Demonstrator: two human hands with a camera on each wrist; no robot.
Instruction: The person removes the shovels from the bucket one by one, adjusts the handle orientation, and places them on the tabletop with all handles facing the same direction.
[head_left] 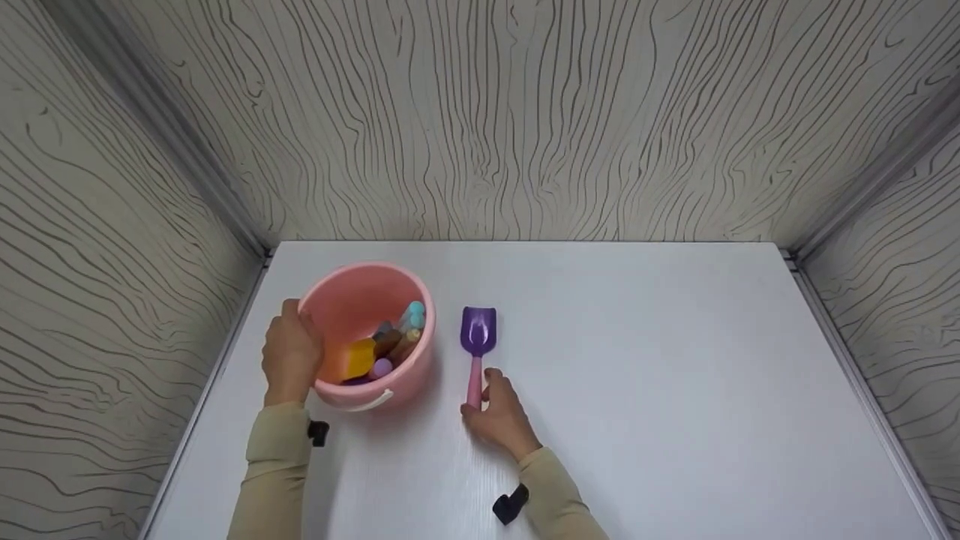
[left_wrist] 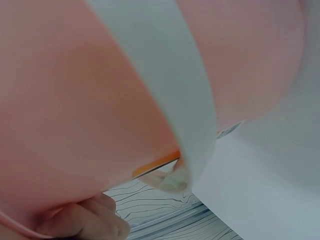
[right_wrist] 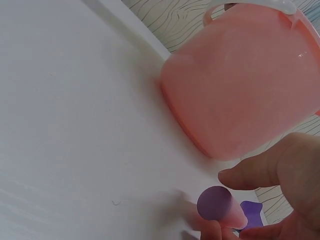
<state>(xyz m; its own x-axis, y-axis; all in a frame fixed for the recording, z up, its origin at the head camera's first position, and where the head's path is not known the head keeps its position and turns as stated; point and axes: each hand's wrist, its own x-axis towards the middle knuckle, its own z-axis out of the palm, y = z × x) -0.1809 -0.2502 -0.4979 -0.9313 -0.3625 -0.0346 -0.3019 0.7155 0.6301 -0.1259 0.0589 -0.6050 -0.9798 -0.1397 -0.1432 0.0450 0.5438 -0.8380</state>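
Observation:
On the left of the head view, my left hand (head_left: 291,352) grips the rim of a pink bucket (head_left: 409,382), which tilts towards me. Inside lie a yellow piece (head_left: 360,358), a lilac ball (head_left: 382,368), a light-blue piece (head_left: 415,313) and several brownish items. To the bucket's right is a toy shovel (head_left: 478,330) with a purple scoop and pink handle. My right hand (head_left: 504,420) is around the handle's near end. In the right wrist view the thumb (right_wrist: 250,172) stands apart from the handle (right_wrist: 231,216), while fingertips meet its other side.
A white handle (left_wrist: 172,85) hangs across the bucket's side. The white table (head_left: 660,390) is bounded by a wood-patterned back wall (head_left: 525,120) and side panels (head_left: 90,300) with grey metal edges.

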